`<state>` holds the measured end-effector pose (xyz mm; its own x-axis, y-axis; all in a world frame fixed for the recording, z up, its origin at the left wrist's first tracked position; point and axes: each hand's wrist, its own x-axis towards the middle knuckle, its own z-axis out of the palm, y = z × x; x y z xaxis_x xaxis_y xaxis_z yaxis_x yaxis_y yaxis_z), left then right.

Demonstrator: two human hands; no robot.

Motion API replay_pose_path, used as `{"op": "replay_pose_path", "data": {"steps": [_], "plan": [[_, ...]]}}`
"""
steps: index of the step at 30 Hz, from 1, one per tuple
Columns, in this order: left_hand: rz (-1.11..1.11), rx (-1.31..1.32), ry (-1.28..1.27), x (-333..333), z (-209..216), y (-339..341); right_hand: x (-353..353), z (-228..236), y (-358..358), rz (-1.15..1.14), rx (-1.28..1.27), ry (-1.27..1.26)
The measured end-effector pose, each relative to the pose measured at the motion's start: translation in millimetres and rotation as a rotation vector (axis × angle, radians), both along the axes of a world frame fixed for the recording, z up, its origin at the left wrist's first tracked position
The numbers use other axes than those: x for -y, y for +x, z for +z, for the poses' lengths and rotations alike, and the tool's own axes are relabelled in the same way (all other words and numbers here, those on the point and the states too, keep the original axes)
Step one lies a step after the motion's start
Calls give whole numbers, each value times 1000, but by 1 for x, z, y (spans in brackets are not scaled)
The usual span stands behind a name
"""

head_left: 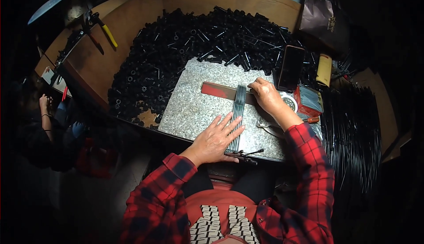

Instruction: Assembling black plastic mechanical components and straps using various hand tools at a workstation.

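A row of thin dark rods (240, 99) lies side by side on a speckled grey board (184, 105). Their upper part crosses a flat red-and-brown bar (216, 90). My left hand (213, 139) rests on the lower part of the rods, palm down with fingers spread. Beside their far end, my right hand (268, 96) is closed in a pinch above the bar; what its fingertips hold is hidden. Small black parts with stems (247, 155) sit at the rods' near end, by the board's front edge.
Black metal parts (163, 54) are heaped behind the board. On the right are pliers (270, 129), a phone (291, 67), a red box (308, 100), a yellow packet (324, 69) and many long black rods (353, 133). Another person's hand (45, 102) shows far left.
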<state>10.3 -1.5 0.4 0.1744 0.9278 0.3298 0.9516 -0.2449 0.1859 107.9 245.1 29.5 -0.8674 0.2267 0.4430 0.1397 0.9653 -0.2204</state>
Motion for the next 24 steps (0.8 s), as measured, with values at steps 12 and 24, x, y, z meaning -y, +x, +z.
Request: {"op": "replay_pose_path", "data": {"steps": [12,24], "plan": [[-7,-39,-18,-3,-3,-2,-93,45,132,-564,160,196],[12,-26,-67,4,4,-1,-82,32,179,-695,346,212]]}}
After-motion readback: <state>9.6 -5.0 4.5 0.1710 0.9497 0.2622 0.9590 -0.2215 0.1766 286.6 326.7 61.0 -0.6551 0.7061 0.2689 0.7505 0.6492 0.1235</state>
